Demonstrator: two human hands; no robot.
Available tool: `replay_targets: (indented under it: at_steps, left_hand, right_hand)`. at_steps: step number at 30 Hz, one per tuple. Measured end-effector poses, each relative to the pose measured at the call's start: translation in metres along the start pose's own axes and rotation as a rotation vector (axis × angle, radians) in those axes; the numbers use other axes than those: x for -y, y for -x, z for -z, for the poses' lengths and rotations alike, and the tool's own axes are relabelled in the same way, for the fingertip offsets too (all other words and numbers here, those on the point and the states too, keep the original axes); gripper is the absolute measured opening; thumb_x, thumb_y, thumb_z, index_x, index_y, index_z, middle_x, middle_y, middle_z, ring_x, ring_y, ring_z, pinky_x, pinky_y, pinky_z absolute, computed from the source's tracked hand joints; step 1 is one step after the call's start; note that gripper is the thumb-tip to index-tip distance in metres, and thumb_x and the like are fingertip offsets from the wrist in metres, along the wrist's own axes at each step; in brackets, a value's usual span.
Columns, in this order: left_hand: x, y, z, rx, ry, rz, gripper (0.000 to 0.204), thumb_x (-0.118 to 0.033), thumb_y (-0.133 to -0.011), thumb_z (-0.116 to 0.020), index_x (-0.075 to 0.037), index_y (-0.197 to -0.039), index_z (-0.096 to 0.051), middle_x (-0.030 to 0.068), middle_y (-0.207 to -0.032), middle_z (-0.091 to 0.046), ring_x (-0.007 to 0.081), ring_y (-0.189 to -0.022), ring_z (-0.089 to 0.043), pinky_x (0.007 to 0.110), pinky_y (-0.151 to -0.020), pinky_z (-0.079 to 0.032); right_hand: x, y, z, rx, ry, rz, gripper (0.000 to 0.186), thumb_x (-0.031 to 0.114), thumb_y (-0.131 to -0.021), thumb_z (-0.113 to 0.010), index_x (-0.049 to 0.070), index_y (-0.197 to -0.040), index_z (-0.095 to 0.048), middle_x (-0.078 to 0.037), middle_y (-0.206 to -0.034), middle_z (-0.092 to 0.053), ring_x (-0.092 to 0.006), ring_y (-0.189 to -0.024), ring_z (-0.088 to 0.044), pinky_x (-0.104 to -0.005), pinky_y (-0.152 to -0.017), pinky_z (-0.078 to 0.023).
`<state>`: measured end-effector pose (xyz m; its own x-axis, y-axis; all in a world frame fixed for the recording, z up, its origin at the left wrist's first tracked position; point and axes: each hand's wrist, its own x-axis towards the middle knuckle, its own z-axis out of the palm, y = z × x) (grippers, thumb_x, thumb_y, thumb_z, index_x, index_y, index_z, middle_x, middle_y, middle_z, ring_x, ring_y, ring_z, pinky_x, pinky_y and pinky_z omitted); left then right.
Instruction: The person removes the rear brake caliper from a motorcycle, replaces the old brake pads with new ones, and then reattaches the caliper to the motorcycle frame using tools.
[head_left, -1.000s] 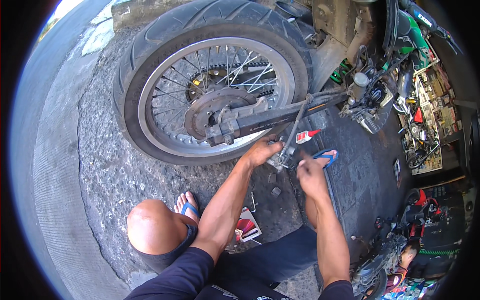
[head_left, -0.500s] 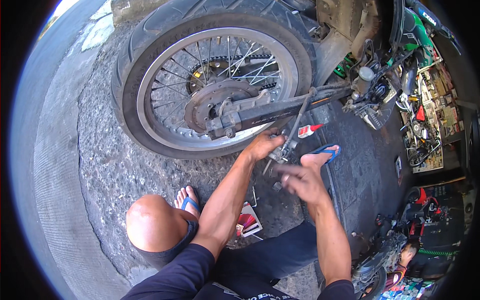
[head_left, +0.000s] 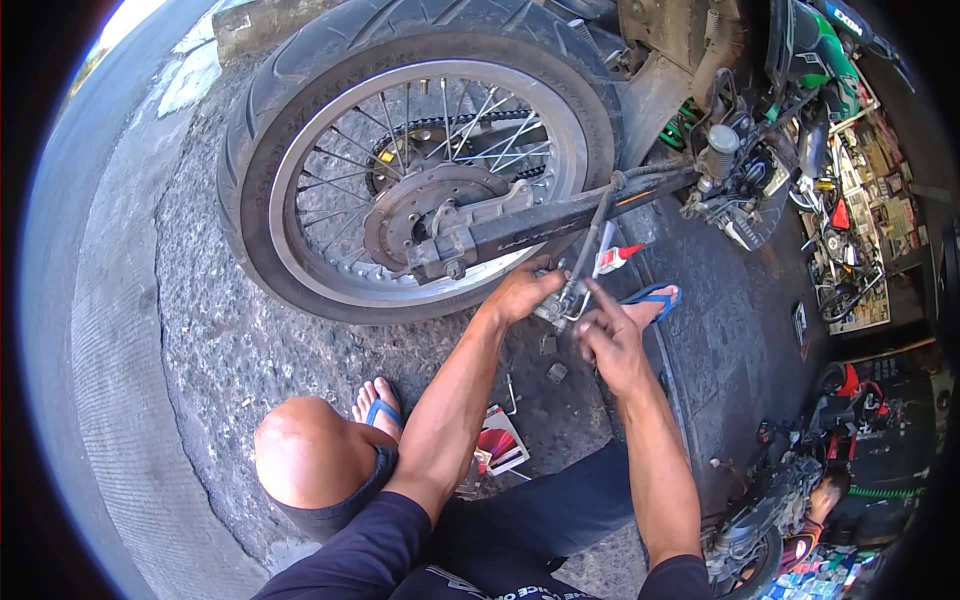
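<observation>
The left hand (head_left: pixel 522 293) is curling closed around a small metal brake part (head_left: pixel 556 305), gripping it just under the swingarm (head_left: pixel 560 220) of the motorcycle. The right hand (head_left: pixel 610 340) is hovering half open beside it, forefinger stretched up toward the part; whether the fingertip is touching cannot be told. A thin cable (head_left: pixel 590 240) is running down from the swingarm to the part. Above, the spoked rear wheel (head_left: pixel 420 160) is standing upright with its brake disc (head_left: pixel 420 205) facing the person, crowding the space over both hands. A small red-capped tube (head_left: pixel 612 259) is lying on the pavement just right of the cable, near a blue sandal (head_left: pixel 650 297). A loose nut (head_left: pixel 556 372) is lying on the rough ground (head_left: pixel 220 350) below the hands, and a small red box (head_left: pixel 497 445) is sitting near the bent knee (head_left: pixel 300 450).
</observation>
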<state>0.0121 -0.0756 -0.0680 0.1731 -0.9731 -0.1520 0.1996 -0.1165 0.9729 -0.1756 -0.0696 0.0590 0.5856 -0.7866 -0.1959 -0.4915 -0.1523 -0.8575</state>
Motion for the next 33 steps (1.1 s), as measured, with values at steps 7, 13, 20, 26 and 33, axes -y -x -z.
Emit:
replay_targets:
  at_steps: [7, 13, 20, 26, 33]
  left_hand:
    - [-0.001, -0.003, 0.002, 0.055, 0.077, 0.034, 0.076, -0.045, -0.087, -0.071, 0.012, -0.136, -0.057, 0.0221, -0.131, -0.064, 0.0259, -0.12, -0.06, 0.034, -0.105, -0.044]
    - [-0.01, 0.007, -0.007, -0.083, 0.079, 0.007, 0.073, -0.044, -0.087, -0.072, 0.01, -0.133, -0.06, 0.0236, -0.128, -0.064, 0.0282, -0.118, -0.06, 0.036, -0.103, -0.045]
    - [-0.008, 0.0, 0.007, 0.043, -0.053, 0.056, 0.092, -0.054, -0.085, -0.07, 0.015, -0.142, -0.049, 0.0304, -0.135, -0.061, 0.0329, -0.128, -0.059, 0.036, -0.108, -0.045]
    - [-0.005, 0.0, -0.002, -0.033, -0.07, 0.037, 0.094, -0.055, -0.084, -0.071, 0.015, -0.142, -0.049, 0.0334, -0.143, -0.055, 0.0355, -0.136, -0.054, 0.036, -0.113, -0.042]
    - [-0.009, 0.005, 0.0, -0.028, 0.006, 0.024, 0.093, -0.051, -0.085, -0.07, 0.018, -0.144, -0.045, 0.0343, -0.14, -0.057, 0.0363, -0.134, -0.056, 0.036, -0.111, -0.043]
  right_hand:
    - [0.005, -0.004, 0.001, 0.017, 0.528, -0.14, 0.056, 0.022, -0.091, -0.065, -0.006, -0.139, -0.054, -0.018, -0.081, -0.069, -0.0307, -0.076, -0.07, -0.0415, -0.073, -0.053]
    - [-0.017, -0.006, -0.018, -0.15, 0.738, 0.042, 0.042, 0.034, -0.099, -0.063, -0.008, -0.093, -0.072, -0.015, -0.066, -0.066, -0.0295, -0.065, -0.067, -0.0448, -0.065, -0.05]
    - [0.01, 0.006, -0.043, 0.147, -0.253, -0.331, 0.061, 0.054, -0.107, -0.048, 0.0, -0.099, -0.076, -0.001, -0.064, -0.06, -0.009, -0.054, -0.052, -0.0227, -0.051, -0.039]
    - [0.033, -0.018, -0.023, -0.17, 0.007, 0.183, 0.035, 0.027, -0.105, -0.059, 0.0, -0.124, -0.07, -0.003, -0.071, -0.062, -0.0099, -0.058, -0.054, -0.0279, -0.055, -0.045]
    - [0.036, -0.028, -0.027, -0.546, 0.353, 0.361, 0.022, 0.02, -0.089, -0.08, 0.0, -0.088, -0.071, -0.014, -0.078, -0.069, -0.0241, -0.065, -0.068, -0.0373, -0.061, -0.054]
